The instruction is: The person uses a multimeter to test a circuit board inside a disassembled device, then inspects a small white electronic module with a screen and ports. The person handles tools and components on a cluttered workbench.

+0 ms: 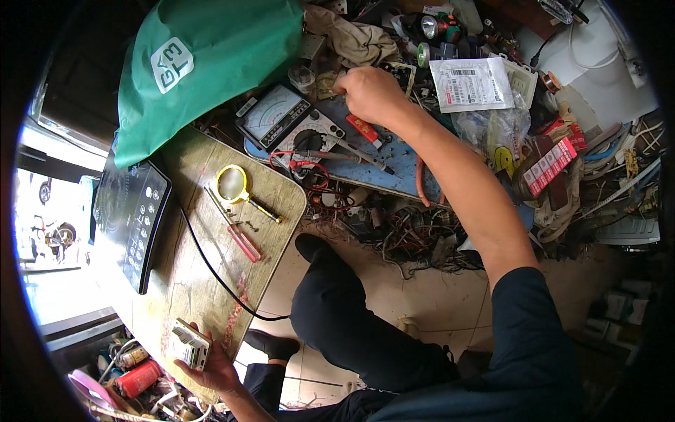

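My right hand (370, 93) reaches far forward over the cluttered blue work board (394, 172), fingers pinched together near a small part by a circuit board; what it pinches is hidden. An analog multimeter (278, 116) with red and black probe leads (330, 156) lies just left of it. My left hand (209, 369) sits low at the near edge of the wooden board (190, 267), shut on a small grey-white ribbed electronic module (188, 344).
A black induction cooktop (133, 218) with its black cord lies left. A yellow magnifier (233, 184) and a red-handled screwdriver (235, 228) rest on the wood. A green bag (204, 63) is behind. Tangled wires (408, 232), packets and boxes crowd the right.
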A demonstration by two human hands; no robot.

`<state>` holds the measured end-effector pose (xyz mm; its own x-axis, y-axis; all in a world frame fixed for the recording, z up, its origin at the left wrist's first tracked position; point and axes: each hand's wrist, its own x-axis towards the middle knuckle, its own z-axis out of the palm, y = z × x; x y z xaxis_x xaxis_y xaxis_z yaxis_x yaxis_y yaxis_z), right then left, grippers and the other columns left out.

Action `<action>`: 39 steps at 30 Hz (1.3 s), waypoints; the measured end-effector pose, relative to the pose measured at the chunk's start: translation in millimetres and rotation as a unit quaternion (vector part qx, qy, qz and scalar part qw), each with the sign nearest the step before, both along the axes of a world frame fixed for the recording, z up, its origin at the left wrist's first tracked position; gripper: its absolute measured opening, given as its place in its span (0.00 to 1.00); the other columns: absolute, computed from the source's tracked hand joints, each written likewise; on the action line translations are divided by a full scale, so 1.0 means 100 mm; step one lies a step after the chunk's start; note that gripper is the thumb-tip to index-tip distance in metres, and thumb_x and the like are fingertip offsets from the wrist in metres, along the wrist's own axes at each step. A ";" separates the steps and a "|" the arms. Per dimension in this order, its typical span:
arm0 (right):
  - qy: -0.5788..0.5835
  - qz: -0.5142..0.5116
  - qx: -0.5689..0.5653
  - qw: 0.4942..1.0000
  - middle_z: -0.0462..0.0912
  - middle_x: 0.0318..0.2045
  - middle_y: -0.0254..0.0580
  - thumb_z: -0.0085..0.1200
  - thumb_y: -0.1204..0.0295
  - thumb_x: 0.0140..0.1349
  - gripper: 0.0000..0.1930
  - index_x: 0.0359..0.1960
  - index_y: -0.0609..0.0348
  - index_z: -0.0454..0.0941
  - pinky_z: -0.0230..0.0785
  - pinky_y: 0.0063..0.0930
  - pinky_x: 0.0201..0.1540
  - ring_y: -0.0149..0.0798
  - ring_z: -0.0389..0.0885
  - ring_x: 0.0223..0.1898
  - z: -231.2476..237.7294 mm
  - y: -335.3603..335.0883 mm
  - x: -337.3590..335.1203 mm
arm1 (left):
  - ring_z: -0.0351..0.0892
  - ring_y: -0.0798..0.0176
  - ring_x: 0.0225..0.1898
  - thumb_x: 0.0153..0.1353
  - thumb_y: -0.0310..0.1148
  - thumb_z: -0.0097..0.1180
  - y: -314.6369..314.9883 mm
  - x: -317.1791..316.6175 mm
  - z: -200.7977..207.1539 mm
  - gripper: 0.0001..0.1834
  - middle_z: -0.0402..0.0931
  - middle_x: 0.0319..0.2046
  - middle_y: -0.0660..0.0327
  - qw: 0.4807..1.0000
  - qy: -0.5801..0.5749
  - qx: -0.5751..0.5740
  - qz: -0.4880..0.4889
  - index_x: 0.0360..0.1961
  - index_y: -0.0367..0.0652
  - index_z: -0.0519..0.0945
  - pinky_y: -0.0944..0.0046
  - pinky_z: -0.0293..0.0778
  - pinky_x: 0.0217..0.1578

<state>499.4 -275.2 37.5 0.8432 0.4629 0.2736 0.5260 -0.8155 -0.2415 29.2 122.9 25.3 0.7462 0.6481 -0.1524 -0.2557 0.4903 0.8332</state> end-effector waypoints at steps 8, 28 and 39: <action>-0.009 -0.008 0.037 0.999 0.89 0.42 0.44 0.55 0.74 0.62 0.11 0.41 0.52 0.90 0.79 0.49 0.47 0.52 0.87 0.45 0.15 -0.40 -0.16 | 0.84 0.45 0.54 0.75 0.61 0.45 -0.18 0.14 0.14 0.43 0.67 0.69 0.39 0.998 0.014 -0.017 0.054 0.78 0.40 0.55 0.54 0.86 0.53; 0.013 -0.225 0.024 0.974 0.83 0.42 0.54 0.63 0.57 0.65 0.26 0.58 0.61 0.74 0.78 0.53 0.40 0.61 0.85 0.39 0.20 -1.25 -2.14 | 0.80 0.45 0.58 0.74 0.59 0.49 0.00 0.01 0.05 0.45 0.65 0.70 0.42 0.998 -0.007 -0.008 -0.068 0.79 0.38 0.53 0.55 0.80 0.59; -0.043 -0.290 0.080 0.953 0.78 0.45 0.48 0.67 0.68 0.59 0.24 0.57 0.57 0.76 0.79 0.50 0.37 0.56 0.86 0.38 0.08 -0.84 -2.19 | 0.74 0.48 0.64 0.73 0.62 0.47 0.09 -0.01 -0.04 0.46 0.64 0.72 0.44 0.999 0.013 -0.019 -0.035 0.78 0.38 0.54 0.56 0.72 0.65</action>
